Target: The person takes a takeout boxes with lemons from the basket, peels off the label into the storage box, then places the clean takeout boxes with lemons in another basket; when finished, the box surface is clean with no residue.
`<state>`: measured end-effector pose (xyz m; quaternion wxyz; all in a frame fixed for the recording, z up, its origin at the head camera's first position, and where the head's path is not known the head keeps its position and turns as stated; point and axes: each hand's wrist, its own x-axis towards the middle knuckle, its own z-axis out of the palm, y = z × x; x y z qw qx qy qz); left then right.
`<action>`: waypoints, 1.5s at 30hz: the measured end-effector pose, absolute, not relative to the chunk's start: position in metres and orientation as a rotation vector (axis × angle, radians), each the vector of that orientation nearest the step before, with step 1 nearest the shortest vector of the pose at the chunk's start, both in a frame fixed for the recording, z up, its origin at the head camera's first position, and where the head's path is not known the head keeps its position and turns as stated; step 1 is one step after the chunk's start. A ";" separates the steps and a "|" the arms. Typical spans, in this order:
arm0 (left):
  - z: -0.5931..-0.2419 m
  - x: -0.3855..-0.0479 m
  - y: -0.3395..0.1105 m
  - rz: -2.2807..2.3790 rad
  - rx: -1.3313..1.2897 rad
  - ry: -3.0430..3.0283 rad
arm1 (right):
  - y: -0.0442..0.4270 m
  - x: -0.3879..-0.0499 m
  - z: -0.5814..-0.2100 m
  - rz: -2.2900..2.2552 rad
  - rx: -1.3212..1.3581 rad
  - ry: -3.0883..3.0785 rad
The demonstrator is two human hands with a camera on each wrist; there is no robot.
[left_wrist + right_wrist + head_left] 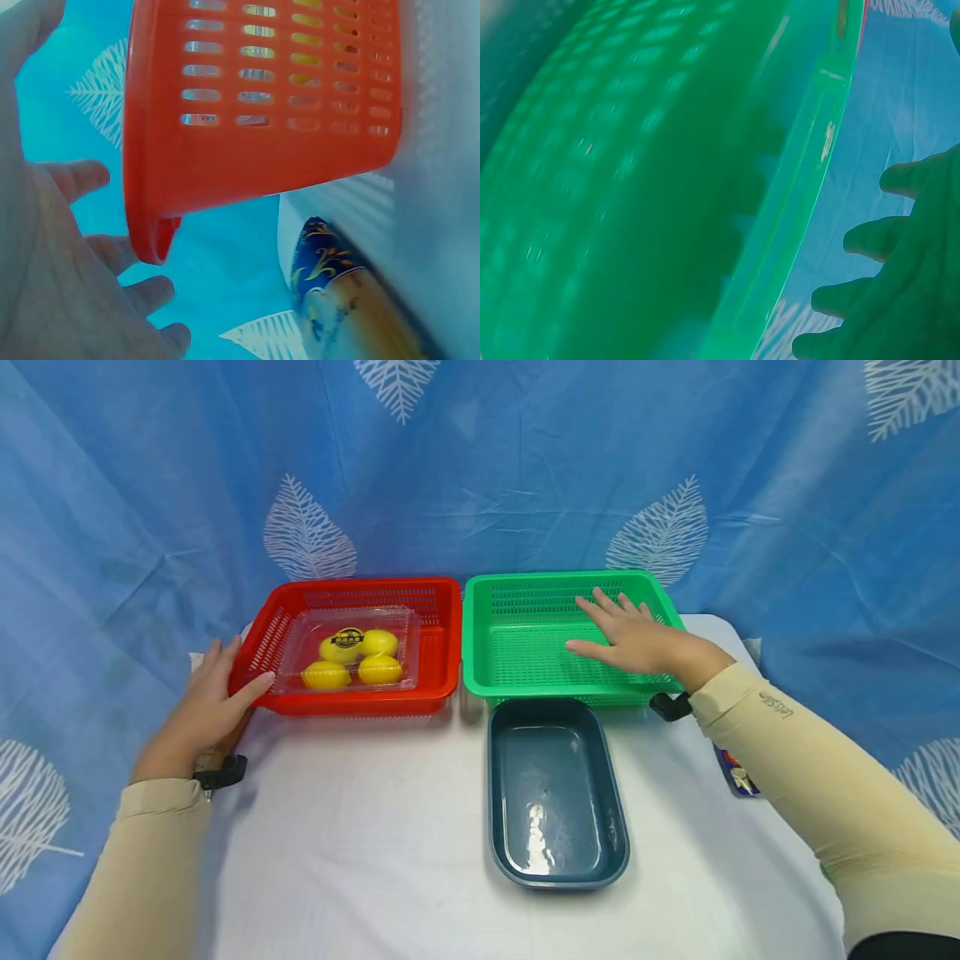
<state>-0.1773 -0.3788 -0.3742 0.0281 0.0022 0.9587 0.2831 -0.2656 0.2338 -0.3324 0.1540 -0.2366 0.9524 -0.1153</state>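
Plainly, left hand (202, 712) and right hand (633, 639) are holding nothing; grip released.
A stray left nudge could be jolting the red basket (375, 700), sliding its clear fruit box (347, 639).

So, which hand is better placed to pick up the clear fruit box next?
Likely the left hand: it is at the red basket holding the clear box; the right hand is over the green basket.

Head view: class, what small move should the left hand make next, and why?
The left hand should probably reach inward over the red basket toward the clear box: it is open at that basket's left side, and the box, holding four yellow fruits, lies inside. The right hand, over the green basket, is farther away.
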 end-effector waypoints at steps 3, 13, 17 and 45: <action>-0.379 -0.172 -0.377 0.954 -0.015 2.965 | 0.221 -0.270 -0.335 -0.338 -0.702 2.715; -0.394 -0.161 -0.365 1.385 -0.148 2.845 | 0.170 -0.281 -0.333 -0.362 -0.773 2.670; -0.398 -0.161 -0.362 1.458 -0.187 2.836 | 0.151 -0.283 -0.330 -0.378 -0.806 2.655; -0.418 -0.161 -0.340 2.199 -0.627 2.362 | 0.039 -0.270 -0.317 -0.521 -1.000 2.528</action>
